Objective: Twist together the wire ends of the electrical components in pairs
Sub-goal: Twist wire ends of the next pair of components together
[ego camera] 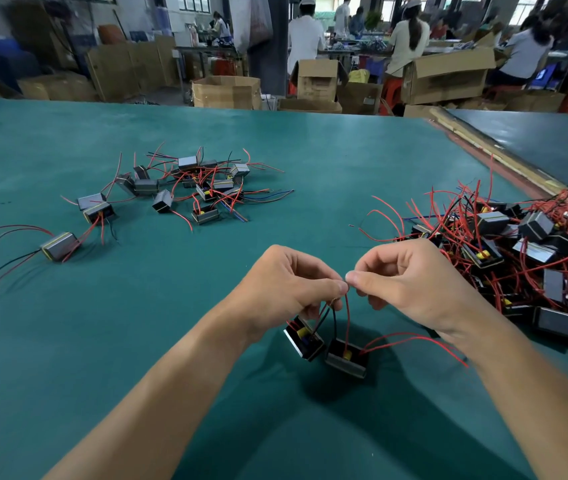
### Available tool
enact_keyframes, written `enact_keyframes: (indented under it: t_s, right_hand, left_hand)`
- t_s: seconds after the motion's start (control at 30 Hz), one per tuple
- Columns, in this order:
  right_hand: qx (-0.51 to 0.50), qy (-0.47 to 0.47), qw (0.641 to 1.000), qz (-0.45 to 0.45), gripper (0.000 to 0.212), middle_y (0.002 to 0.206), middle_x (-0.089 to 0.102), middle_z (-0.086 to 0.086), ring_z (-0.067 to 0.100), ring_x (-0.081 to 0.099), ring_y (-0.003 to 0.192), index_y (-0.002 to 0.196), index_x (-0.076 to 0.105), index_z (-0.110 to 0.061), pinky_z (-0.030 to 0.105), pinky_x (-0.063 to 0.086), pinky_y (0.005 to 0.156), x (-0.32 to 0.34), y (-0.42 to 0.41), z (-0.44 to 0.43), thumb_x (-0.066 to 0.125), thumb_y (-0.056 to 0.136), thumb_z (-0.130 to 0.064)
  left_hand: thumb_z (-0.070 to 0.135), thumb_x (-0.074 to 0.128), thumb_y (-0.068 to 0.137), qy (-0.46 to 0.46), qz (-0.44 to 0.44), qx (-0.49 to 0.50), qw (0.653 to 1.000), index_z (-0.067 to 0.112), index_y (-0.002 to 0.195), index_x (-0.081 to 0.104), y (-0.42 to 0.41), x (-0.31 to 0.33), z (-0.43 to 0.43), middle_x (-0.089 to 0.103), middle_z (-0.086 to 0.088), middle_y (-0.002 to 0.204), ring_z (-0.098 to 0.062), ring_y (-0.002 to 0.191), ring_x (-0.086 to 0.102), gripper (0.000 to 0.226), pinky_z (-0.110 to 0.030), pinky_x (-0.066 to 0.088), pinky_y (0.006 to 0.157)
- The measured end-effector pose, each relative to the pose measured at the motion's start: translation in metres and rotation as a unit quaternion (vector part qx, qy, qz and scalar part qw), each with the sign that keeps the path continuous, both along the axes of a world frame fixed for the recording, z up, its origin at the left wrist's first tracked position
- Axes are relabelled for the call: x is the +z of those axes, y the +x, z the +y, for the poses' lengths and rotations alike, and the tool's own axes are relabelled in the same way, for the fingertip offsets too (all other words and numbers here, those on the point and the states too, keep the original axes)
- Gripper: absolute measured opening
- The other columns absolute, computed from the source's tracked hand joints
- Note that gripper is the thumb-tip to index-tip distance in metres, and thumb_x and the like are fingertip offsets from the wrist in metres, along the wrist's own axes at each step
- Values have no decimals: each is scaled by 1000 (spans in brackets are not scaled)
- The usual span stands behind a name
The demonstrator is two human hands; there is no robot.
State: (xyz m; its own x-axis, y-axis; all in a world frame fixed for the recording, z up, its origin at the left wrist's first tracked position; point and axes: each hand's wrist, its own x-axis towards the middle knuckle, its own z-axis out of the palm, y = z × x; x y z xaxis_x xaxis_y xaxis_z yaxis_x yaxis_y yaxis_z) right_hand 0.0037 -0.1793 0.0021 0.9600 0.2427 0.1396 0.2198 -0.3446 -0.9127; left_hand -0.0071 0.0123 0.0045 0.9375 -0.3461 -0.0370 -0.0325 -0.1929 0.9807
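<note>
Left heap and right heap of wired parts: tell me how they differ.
The left heap is spread out, parts lying apart; the right heap is a dense tangled mound. The left heap lies well away from the right hand; the right heap sits right beside it. Both hold grey blocks with red and black wires.

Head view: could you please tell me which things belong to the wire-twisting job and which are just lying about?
Job: left hand, right hand, wire ends pinched between them, two components below, component heap at right, component group at left.
Lying about: cardboard boxes, wooden strips.
</note>
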Motion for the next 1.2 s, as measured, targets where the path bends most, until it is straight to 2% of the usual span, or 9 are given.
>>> enact_keyframes:
  t_s: [0.1,0.23,0.4,0.47,0.53,0.67,0.87,1.03,1.2]
  right_hand:
    - [8,-29,999,-24,15,59,69,1,8,56,50,68,73,-15,27,47,54,-2,-2,2,75,83,-11]
    - [7,-46,998,-52,14,61,70,3,8,54,50,72,76,-20,31,45,53,-3,-3,4,67,78,-28]
    - [-36,-42,992,-117,14,62,71,-5,6,60,52,74,74,-27,26,49,53,-4,-2,4,79,80,-16]
    - [-40,-64,987,-145,15,65,72,-8,12,65,57,77,74,-30,28,51,56,-5,-4,6,78,81,-16]
    - [-35,-90,982,-161,12,65,71,-12,7,63,55,78,75,-32,23,49,53,-6,-5,6,75,83,-20]
    - [-21,-113,982,-149,16,59,67,-8,-2,49,47,71,75,-28,13,36,48,-7,-3,4,72,86,-23]
    - [-15,-122,980,-153,17,63,70,-14,-4,60,54,71,77,-22,11,43,55,-4,-8,6,73,82,-9]
    - [-15,-129,979,-159,21,57,65,-12,-1,52,49,66,72,-21,13,38,52,-3,-8,7,71,82,-7]
    - [-20,-128,978,-163,16,58,60,-11,2,49,52,67,62,-23,16,39,53,-6,-7,9,61,83,-19]
  left_hand:
    - [10,72,85,27,-26,27,999,15,69,77,-1,-2,-4,71,0,62,-8,46,49,17,-17,41,47]
    - [11,72,82,66,-92,51,992,16,73,78,-2,-6,-8,71,-2,63,-12,52,49,12,-24,42,50]
    - [12,73,77,104,-159,93,977,18,69,76,-4,-9,-9,66,6,54,-7,44,47,11,-18,39,46]
    - [13,72,77,102,-168,99,975,17,68,76,-4,-11,-10,65,5,53,-6,42,46,10,-17,37,45]
    - [14,72,76,99,-176,103,974,18,69,76,-4,-12,-10,66,3,54,-6,42,45,9,-18,37,45]
    - [14,73,77,90,-186,105,973,20,68,76,-4,-11,-9,64,5,52,-8,42,43,11,-18,35,43]
    - [15,73,78,152,-237,89,956,19,69,75,-7,-12,-11,56,16,49,-7,41,36,10,-14,30,44]
    - [15,72,76,133,-215,94,963,18,70,77,-8,-11,-13,65,10,56,-3,41,40,8,-14,34,45]
    - [15,73,77,71,-102,93,988,18,66,76,-5,-7,-14,69,-8,61,-10,46,44,12,-23,40,48]
